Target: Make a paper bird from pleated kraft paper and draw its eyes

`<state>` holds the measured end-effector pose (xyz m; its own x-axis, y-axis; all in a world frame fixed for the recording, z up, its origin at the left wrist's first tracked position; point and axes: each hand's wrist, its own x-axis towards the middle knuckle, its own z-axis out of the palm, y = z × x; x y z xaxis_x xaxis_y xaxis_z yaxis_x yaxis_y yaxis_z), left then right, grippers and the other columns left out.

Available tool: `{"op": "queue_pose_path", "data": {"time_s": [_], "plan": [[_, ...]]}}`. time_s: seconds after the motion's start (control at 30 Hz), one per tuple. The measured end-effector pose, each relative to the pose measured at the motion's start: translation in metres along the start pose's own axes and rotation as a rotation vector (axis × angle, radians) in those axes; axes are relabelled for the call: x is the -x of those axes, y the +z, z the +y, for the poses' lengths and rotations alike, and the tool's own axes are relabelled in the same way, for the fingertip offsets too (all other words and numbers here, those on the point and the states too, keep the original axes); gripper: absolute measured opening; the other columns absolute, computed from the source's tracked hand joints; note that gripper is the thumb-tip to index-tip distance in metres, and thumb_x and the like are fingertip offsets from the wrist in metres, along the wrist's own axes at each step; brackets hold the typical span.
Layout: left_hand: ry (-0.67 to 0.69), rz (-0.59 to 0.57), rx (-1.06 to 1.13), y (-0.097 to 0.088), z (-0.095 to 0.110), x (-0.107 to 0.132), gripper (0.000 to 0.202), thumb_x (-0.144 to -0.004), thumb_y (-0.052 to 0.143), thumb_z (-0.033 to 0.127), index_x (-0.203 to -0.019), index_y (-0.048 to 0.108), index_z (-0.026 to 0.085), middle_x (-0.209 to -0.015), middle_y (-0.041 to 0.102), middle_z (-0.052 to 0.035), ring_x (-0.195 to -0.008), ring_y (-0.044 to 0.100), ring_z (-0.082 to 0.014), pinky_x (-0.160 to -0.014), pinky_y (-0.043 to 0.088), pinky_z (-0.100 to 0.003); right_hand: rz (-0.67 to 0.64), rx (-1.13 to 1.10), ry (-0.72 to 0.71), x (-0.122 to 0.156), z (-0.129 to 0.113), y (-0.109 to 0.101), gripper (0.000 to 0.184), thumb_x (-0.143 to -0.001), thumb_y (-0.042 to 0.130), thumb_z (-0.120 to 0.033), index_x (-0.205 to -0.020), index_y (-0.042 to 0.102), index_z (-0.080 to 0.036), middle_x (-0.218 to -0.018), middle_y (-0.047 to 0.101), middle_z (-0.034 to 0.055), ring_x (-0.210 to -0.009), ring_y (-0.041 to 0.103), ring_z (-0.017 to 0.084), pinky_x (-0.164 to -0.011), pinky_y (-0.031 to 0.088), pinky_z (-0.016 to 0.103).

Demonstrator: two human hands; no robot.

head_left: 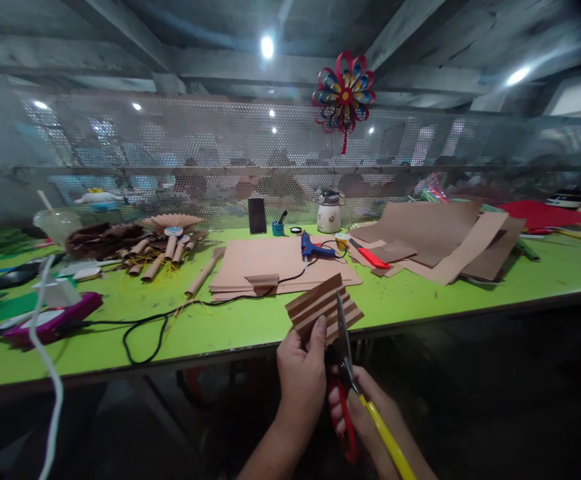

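My left hand (301, 377) pinches a pleated piece of brown cardboard (320, 307), held up just in front of the green table's near edge (195, 357). My right hand (365, 413) grips scissors (345, 360) with one red and one yellow handle. Their blades point upward and run across the right part of the pleated piece.
On the table lie a stack of brown sheets (275, 263), a blue glue gun (315, 248) with a black cord (145, 333), a red cutter (370, 257), larger brown sheets (445, 240), rolled paper tubes (165, 257), and a purple device (55, 320). A mesh fence (220, 153) backs the table.
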<state>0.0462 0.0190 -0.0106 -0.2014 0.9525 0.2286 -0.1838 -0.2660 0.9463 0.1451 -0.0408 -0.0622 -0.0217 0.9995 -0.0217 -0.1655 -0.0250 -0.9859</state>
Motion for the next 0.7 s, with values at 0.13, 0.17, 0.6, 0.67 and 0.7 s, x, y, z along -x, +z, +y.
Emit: {"op": "queue_pose_path", "data": {"time_s": [0.13, 0.17, 0.6, 0.67, 0.7], "plan": [[-0.01, -0.016, 0.008, 0.0, 0.0, 0.0, 0.029, -0.081, 0.066, 0.037, -0.099, 0.07, 0.014, -0.099, 0.074, -0.0076, -0.093, 0.067, -0.0222, -0.085, 0.049, -0.031, 0.034, -0.007, 0.026, 0.0, 0.003, 0.002, 0.059, -0.073, 0.062, -0.067, -0.107, 0.057, -0.019, -0.07, 0.057, 0.0, -0.052, 0.05, 0.01, -0.045, 0.042, 0.02], [-0.02, -0.018, 0.012, 0.0, 0.0, 0.0, 0.029, -0.081, 0.066, 0.037, -0.099, 0.07, 0.014, -0.098, 0.074, -0.0075, -0.092, 0.068, -0.0222, -0.085, 0.049, -0.031, 0.037, -0.014, 0.023, 0.0, 0.004, 0.002, 0.059, -0.073, 0.063, -0.067, -0.107, 0.057, -0.019, -0.07, 0.057, -0.0001, -0.053, 0.049, 0.01, -0.046, 0.042, 0.02], [-0.068, -0.037, 0.056, -0.003, -0.002, 0.003, 0.032, -0.082, 0.066, 0.039, -0.102, 0.068, 0.014, -0.101, 0.073, -0.0084, -0.093, 0.068, -0.0233, -0.083, 0.05, -0.032, 0.08, -0.005, 0.021, -0.001, 0.015, 0.004, 0.061, -0.071, 0.063, -0.069, -0.105, 0.059, -0.018, -0.07, 0.06, 0.0018, -0.053, 0.052, 0.011, -0.046, 0.042, 0.02], [-0.065, -0.035, 0.065, -0.003, -0.003, 0.003, 0.032, -0.082, 0.066, 0.039, -0.103, 0.068, 0.015, -0.101, 0.073, -0.0083, -0.094, 0.068, -0.0231, -0.085, 0.05, -0.032, 0.075, -0.012, 0.022, 0.0, 0.014, 0.004, 0.06, -0.072, 0.063, -0.068, -0.105, 0.059, -0.018, -0.069, 0.06, 0.0014, -0.053, 0.051, 0.01, -0.046, 0.042, 0.019], [-0.062, -0.031, 0.065, -0.004, -0.003, 0.003, 0.031, -0.082, 0.066, 0.038, -0.103, 0.069, 0.015, -0.101, 0.073, -0.0082, -0.095, 0.067, -0.0229, -0.085, 0.049, -0.032, 0.073, -0.015, 0.021, 0.0, 0.014, 0.004, 0.061, -0.072, 0.063, -0.069, -0.105, 0.059, -0.018, -0.069, 0.059, 0.0012, -0.053, 0.051, 0.01, -0.046, 0.042, 0.019]]}}
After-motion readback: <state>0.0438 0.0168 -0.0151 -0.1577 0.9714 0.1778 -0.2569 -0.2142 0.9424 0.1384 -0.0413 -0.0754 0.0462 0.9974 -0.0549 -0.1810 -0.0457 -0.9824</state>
